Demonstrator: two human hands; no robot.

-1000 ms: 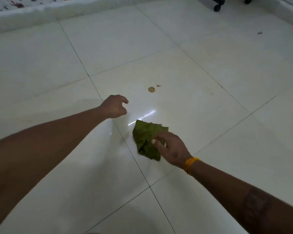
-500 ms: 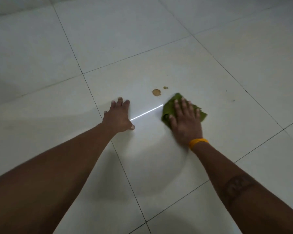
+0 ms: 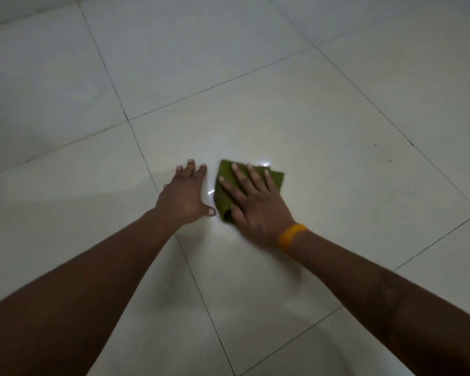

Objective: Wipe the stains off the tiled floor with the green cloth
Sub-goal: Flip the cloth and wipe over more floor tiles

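The green cloth (image 3: 223,194) lies flat on the white tiled floor (image 3: 323,109) near the middle of the head view. My right hand (image 3: 255,204), with an orange band on the wrist, presses down on the cloth with its fingers spread. Only the cloth's left and far edges show around the hand. My left hand (image 3: 183,198) rests palm down on the tile just left of the cloth, fingers together, holding nothing. No brown stains show on the floor; the spot under the cloth is hidden.
Dark grout lines (image 3: 136,137) cross the floor around both hands. Two tiny dark specks (image 3: 390,160) sit on the tile to the right. A bright reflection (image 3: 265,164) glints at the cloth's far edge.
My right hand has slid the cloth left and forward over the place where the brown stains were; they no longer show. My left hand stays planted on the tile.
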